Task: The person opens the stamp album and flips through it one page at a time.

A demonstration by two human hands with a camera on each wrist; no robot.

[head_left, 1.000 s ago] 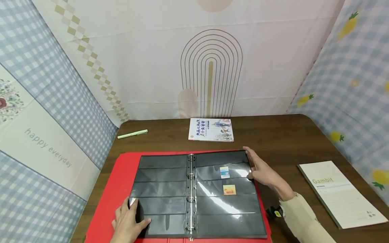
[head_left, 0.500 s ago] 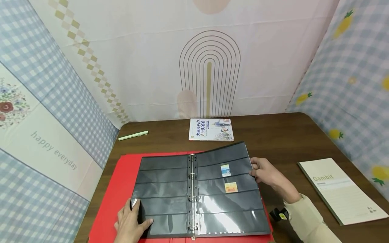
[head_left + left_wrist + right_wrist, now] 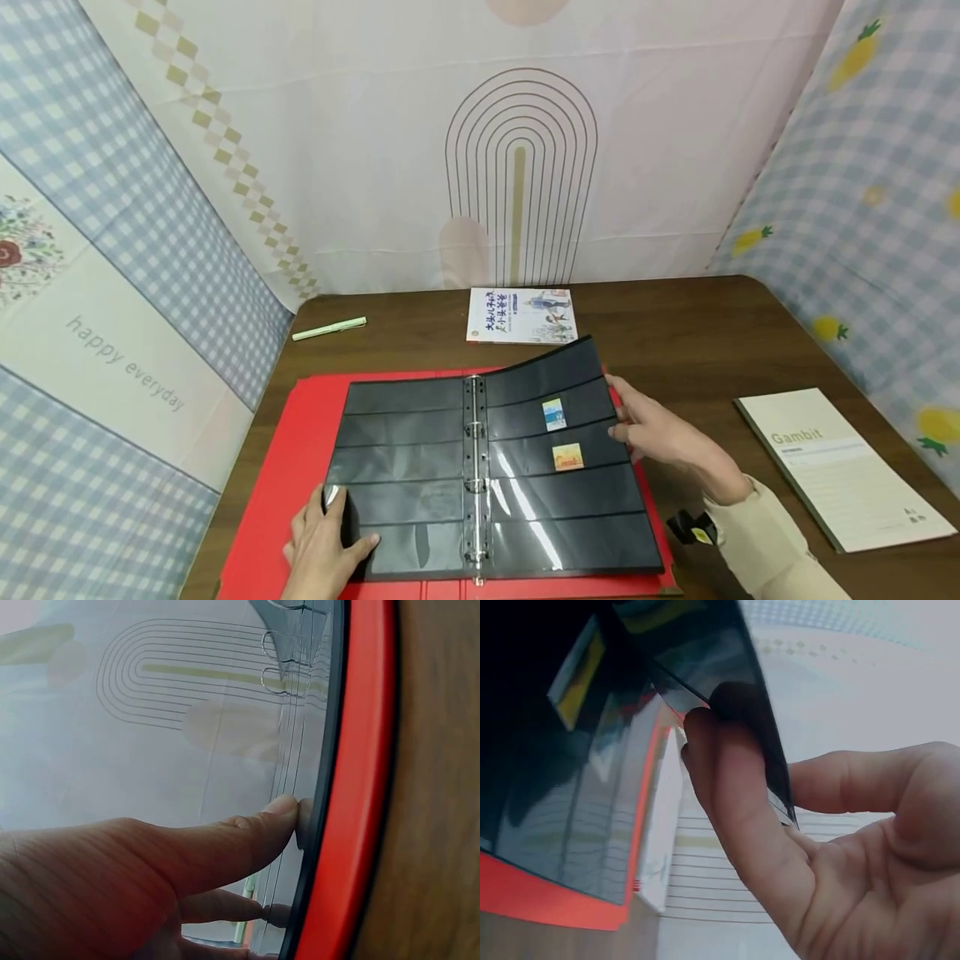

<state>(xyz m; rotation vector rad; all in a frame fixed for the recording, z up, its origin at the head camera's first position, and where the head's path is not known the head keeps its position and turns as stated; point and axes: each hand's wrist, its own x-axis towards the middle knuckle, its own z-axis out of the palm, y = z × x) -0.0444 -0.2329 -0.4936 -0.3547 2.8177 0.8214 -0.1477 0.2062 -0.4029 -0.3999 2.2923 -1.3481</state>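
Observation:
A red ring binder (image 3: pixel 288 450) lies spread on the table with black pocket pages. Two stamps sit in the right-hand pocket page (image 3: pixel 570 525): a blue-and-white stamp (image 3: pixel 554 414) and an orange-yellow stamp (image 3: pixel 567 457) below it. My right hand (image 3: pixel 663 429) pinches that page's outer edge, whose upper corner is lifted and bent. In the right wrist view, the thumb (image 3: pixel 847 780) and fingers (image 3: pixel 739 802) are on opposite faces of the page. My left hand (image 3: pixel 322 542) rests on the left pocket page (image 3: pixel 405 467) near its outer edge, its fairly straight fingers touching the plastic.
Behind the binder lies an illustrated booklet (image 3: pixel 521 317). A pale green pen (image 3: pixel 329 328) is at the back left, and a cream notebook (image 3: pixel 847 471) lies at the right. Metal rings (image 3: pixel 475 483) run down the binder's spine. Cloth hangs around the table.
My right hand takes hold of the right page's edge and lifts it; the upper corner rises and bends toward the left. My left hand keeps its place on the left page.

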